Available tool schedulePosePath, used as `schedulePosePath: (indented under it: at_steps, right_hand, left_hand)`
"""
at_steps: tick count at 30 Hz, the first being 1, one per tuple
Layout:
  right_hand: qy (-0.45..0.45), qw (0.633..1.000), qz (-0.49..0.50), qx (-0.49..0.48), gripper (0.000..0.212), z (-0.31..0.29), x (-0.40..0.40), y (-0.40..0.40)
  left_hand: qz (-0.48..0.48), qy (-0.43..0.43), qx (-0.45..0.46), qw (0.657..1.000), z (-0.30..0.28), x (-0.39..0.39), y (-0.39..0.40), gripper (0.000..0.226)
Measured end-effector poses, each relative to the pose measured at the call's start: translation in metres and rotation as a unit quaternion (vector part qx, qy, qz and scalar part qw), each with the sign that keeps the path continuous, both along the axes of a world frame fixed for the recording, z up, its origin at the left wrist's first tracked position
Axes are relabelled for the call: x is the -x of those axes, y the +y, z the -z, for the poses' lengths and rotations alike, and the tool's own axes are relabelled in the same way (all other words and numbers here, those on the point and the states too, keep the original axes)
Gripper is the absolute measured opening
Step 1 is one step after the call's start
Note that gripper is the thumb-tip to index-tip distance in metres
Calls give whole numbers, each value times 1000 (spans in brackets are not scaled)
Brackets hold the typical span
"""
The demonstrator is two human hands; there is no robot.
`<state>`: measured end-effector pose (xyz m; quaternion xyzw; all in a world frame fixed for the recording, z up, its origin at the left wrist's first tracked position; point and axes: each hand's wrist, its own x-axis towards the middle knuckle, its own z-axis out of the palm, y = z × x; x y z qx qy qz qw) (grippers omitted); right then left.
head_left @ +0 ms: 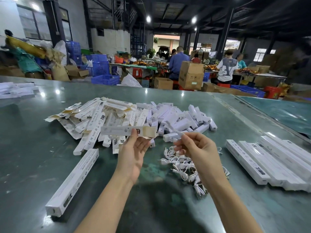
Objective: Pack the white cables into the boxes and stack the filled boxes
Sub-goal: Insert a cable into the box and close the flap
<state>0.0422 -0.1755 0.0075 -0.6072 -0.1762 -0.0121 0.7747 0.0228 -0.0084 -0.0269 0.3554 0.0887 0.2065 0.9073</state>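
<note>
White short cable (175,132) pinched in my right hand (196,148), pointing up-left | long flat white cardboard box (127,131) held level in my left hand (133,148), open buff end facing right, just beside cable tip | next, I judge: feed cable leftward along box axis.

dim warehouse lit by round ceiling lamps (148,19) and a bright doorway (165,41), small glare spots on the glossy green tabletop (42,157), soft arm shadows near its front edge, wide-angle bending at the edges, blurred boxes far left
</note>
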Motion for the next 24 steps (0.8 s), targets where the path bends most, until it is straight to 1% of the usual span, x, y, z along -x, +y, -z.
schedulePosePath:
  at_steps: [3,6,8,10,13,19,22,24]
  right_hand:
    - [-16,999,-52,-3,9,-3,2,0]
    - [-31,995,-74,63,6,1,6,5]
    - [-46,989,-62,123,6,6,9,9]
    - [-60,984,-27,168,10,10,9,11]
    - [-76,977,21,196,12,13,9,12]
    - [-137,969,83,190,14,17,12,18]
    - [-142,971,112,157,12,19,13,21]
    - [-145,971,131,140,11,21,14,23]
  left_hand:
    - [-14,22,-4,1000,3,-2,3,21]
    - [-7,19,-27,999,5,-2,3,25]
    - [5,13,-41,999,5,-2,0,29]
    - [11,9,-51,999,5,-1,-2,35]
    - [10,10,-83,996,4,2,-6,51]
    - [15,19,-154,988,1,4,-14,38]
    - [28,22,-185,982,2,5,-19,40]
    - [43,17,-186,981,2,6,-24,45]
